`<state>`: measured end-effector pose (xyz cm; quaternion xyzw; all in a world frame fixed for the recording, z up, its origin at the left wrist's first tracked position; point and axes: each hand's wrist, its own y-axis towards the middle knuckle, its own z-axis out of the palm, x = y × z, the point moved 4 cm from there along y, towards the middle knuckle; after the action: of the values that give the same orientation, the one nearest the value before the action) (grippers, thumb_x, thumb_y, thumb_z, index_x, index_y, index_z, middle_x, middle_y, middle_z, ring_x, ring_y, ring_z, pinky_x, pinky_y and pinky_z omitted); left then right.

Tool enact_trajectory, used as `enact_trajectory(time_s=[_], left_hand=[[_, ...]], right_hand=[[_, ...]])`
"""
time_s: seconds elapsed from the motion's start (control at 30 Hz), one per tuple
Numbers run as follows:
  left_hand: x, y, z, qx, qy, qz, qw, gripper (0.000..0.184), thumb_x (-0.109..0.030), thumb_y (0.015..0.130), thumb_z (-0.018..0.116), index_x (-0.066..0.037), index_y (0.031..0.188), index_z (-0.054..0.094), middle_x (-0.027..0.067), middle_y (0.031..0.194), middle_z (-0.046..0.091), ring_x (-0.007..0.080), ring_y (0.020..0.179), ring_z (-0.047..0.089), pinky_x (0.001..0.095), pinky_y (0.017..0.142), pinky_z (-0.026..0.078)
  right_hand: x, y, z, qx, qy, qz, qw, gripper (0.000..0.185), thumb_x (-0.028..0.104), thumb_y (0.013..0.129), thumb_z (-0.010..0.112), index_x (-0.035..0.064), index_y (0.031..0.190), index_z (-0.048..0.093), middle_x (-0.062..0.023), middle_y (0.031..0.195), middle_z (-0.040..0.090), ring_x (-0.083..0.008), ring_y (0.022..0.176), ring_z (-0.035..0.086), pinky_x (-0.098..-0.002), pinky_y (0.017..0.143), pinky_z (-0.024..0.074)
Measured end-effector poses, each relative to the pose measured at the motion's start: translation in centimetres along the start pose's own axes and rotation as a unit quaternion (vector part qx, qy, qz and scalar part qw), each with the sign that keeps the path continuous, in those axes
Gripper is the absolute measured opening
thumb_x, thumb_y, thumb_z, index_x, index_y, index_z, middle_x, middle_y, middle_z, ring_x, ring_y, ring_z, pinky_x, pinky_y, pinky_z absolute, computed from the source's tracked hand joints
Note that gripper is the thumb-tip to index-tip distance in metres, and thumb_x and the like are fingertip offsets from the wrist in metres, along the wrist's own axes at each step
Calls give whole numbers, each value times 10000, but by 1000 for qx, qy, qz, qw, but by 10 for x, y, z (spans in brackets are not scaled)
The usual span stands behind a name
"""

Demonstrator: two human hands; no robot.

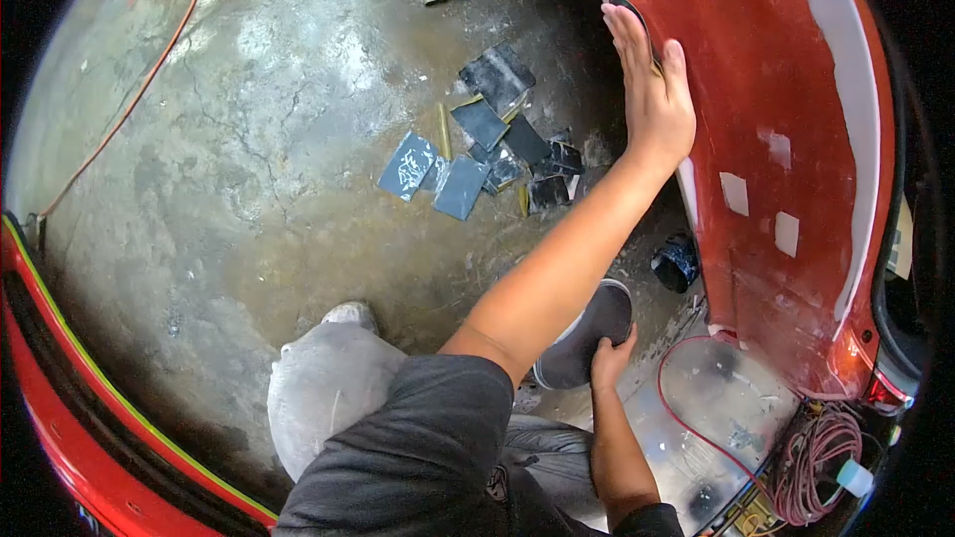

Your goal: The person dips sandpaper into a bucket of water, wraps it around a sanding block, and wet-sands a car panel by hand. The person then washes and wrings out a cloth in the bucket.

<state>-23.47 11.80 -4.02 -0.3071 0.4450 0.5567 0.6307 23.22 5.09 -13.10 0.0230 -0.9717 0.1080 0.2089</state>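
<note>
At the upper right, my left hand point(652, 94) lies along the pale edge of a red panel point(746, 89). Its fingers point up, with the thumb apart, and hold a thin dark sheet point(627, 6) against that edge; most of the sheet is hidden. Lower down, my right hand point(612, 358) grips a dark round object point(589, 333) with a pale rim, its thumb on the dark face. My left forearm covers part of this object. White streaks and small pale patches point(734, 194) mark the red panel.
Dark and grey sheets point(462, 187) lie scattered on the concrete floor point(298, 139). A dark can point(676, 262) stands beside the panel. Coiled hose point(818, 457) sits at lower right. A red body part point(60, 408) curves along the left; a thin orange hose point(164, 55) crosses the floor.
</note>
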Motion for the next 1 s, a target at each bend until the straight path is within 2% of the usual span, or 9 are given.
enact_trajectory(time_s=[0.17,0.47,0.53,0.57,0.6,0.67,0.73,0.87,1.0], left_hand=[[-10,80,-28,10,-23,55,998,717,-349,1117,353,78,1604,44,325,1676,-32,465,1566,-32,510,1282,27],[26,10,-3,25,65,141,988,770,-326,1091,416,61,1614,3,311,1682,-66,470,1563,-77,521,1276,24],[11,69,-24,8,52,181,982,728,-303,1062,475,119,1569,168,355,1647,140,501,1547,98,522,1279,98],[3,95,-37,163,60,53,983,701,-313,1060,463,126,1550,222,385,1611,209,530,1520,164,548,1269,129],[17,123,-25,-16,111,180,977,781,-477,1108,277,137,1573,149,343,1664,82,426,1575,53,470,1289,39],[14,112,-23,-17,132,178,975,748,-460,1112,265,107,1588,157,316,1675,88,417,1578,47,478,1287,35],[28,39,3,-8,201,224,954,716,-344,1069,428,109,1571,193,402,1621,147,555,1524,119,591,1257,116],[13,-137,44,115,120,107,980,795,-379,1061,441,86,1605,95,366,1662,4,535,1547,-27,621,1244,35],[11,-74,21,74,160,195,965,793,-350,1055,454,106,1596,96,374,1657,-20,509,1557,-17,600,1252,35]], right_hand=[[17,-7,-5,5,-10,18,1000,772,15,861,551,-27,1579,273,-331,1433,518,-408,1273,568,-394,1124,389],[-1,0,-2,18,33,1,999,784,8,864,545,1,1596,263,-335,1409,542,-411,1263,587,-399,1125,393],[5,-1,-5,14,7,6,1000,787,10,861,549,0,1595,265,-327,1412,545,-411,1264,587,-401,1125,394],[6,-4,-5,11,-3,13,1000,789,11,860,551,0,1595,266,-323,1414,547,-411,1264,586,-402,1125,394],[1,-5,-5,3,-6,9,1000,790,12,858,555,-1,1594,269,-324,1412,547,-414,1264,585,-403,1125,394],[-7,-1,-2,-15,-6,-3,1000,791,14,855,561,-1,1592,275,-326,1409,549,-420,1265,583,-405,1125,393],[-3,1,-1,-6,20,14,1000,789,18,855,563,-2,1590,278,-332,1435,525,-431,1295,560,-414,1134,386],[12,1,-4,2,-38,0,999,780,26,857,560,2,1587,286,-336,1489,475,-448,1359,505,-435,1151,370],[9,1,-5,12,-25,20,999,772,31,860,559,-7,1582,288,-332,1517,445,-446,1406,460,-432,1184,337]])
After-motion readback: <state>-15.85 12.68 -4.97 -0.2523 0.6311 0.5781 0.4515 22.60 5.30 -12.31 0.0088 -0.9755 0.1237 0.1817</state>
